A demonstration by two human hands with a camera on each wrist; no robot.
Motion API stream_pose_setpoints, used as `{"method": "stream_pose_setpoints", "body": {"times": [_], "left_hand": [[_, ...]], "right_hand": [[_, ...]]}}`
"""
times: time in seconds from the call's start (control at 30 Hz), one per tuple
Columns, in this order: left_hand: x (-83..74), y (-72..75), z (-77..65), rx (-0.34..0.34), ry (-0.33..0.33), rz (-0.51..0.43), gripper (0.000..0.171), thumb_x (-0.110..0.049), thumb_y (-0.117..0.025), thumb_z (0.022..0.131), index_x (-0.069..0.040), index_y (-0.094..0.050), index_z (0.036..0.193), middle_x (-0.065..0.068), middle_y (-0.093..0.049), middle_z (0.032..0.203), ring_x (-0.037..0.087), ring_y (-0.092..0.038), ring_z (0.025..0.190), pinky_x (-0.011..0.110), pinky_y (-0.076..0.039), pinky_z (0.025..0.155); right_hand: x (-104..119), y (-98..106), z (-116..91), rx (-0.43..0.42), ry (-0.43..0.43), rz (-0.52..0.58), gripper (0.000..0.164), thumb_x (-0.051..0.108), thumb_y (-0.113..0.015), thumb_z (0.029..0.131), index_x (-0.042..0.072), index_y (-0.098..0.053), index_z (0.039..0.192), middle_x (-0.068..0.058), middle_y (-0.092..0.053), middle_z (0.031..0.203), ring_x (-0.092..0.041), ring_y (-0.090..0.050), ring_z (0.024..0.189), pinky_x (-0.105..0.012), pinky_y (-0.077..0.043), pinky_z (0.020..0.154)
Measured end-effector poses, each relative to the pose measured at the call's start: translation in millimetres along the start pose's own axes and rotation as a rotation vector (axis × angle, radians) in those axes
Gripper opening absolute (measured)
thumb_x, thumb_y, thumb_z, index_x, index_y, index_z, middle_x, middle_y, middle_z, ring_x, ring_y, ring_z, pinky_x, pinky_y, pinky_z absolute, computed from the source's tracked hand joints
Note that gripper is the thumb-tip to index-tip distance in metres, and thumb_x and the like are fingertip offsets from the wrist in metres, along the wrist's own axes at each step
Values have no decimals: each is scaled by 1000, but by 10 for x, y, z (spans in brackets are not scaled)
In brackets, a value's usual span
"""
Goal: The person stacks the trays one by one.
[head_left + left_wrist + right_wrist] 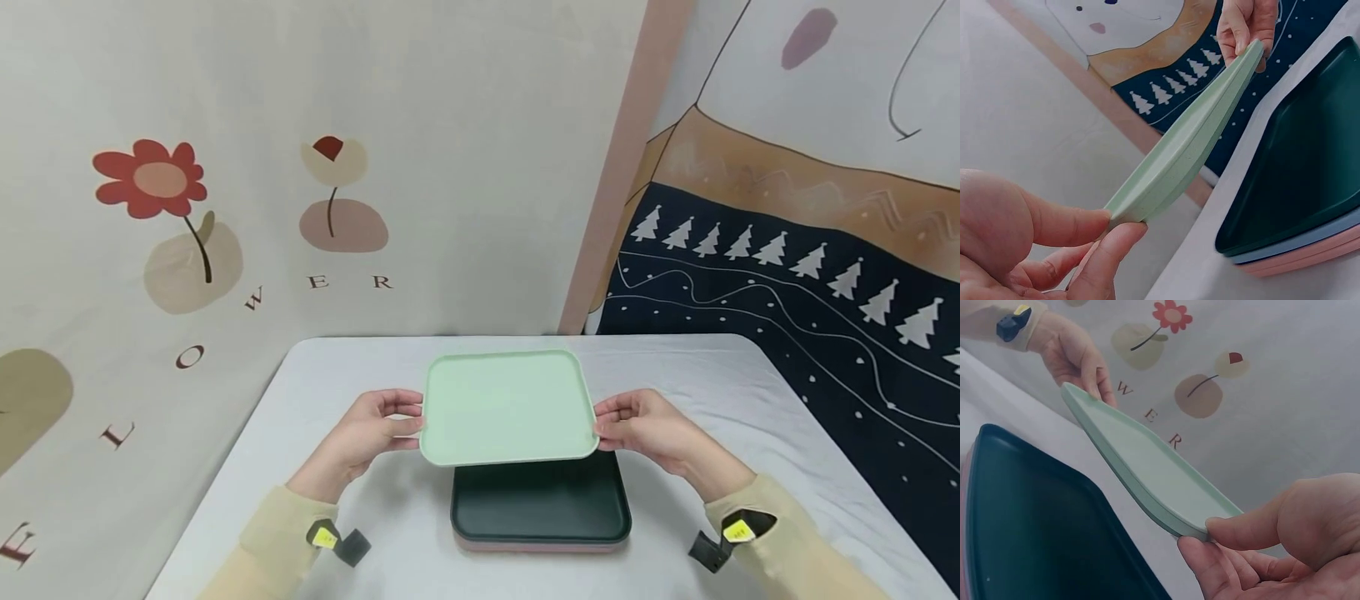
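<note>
A light green rectangular tray (510, 407) is held up in the air by both hands, its inner face toward the head camera. My left hand (378, 429) pinches its left short edge between thumb and fingers. The opposite short edge is pinched by my right hand (648, 429). Below and nearer to me, a dark green tray (542, 502) lies on top of a stack on the table. Under it, the left wrist view shows a blue tray (1297, 242) and a pink tray (1310, 257). The raised tray is apart from the stack and hides its far part in the head view.
A white cloth covers the table (697, 375). Behind it stands a pale wall hanging (480, 167) with printed flowers and letters. To the right hangs a dark blue printed cloth (750, 308) with white trees. A wrist camera (351, 546) sits on each forearm.
</note>
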State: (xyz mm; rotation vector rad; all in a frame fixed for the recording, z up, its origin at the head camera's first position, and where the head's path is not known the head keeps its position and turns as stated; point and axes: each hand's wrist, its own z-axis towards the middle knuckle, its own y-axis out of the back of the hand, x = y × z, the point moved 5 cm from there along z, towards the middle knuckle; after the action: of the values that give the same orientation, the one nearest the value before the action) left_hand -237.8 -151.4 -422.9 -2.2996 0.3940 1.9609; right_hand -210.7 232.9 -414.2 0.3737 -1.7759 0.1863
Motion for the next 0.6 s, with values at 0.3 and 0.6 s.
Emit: {"method": "stream_pose_setpoints", "body": {"times": [0.3, 0.6], "left_hand": [[49, -185, -55, 29, 22, -26, 38, 9, -72, 93, 14, -60, 129, 17, -64, 110, 21, -70, 88, 37, -67, 78], [126, -342, -103, 81, 28, -27, 40, 8, -74, 92, 14, -58, 129, 17, -63, 110, 20, -69, 88, 35, -67, 76]], "right_hand": [[-179, 91, -183, -2, -13, 5, 44, 0, -70, 99, -22, -50, 131, -18, -67, 107, -24, -70, 98, -40, -64, 90], [-314, 146, -370, 10, -23, 31, 41, -2, -71, 98, -23, -52, 127, -16, -68, 103, -24, -71, 94, -39, -64, 88]]}}
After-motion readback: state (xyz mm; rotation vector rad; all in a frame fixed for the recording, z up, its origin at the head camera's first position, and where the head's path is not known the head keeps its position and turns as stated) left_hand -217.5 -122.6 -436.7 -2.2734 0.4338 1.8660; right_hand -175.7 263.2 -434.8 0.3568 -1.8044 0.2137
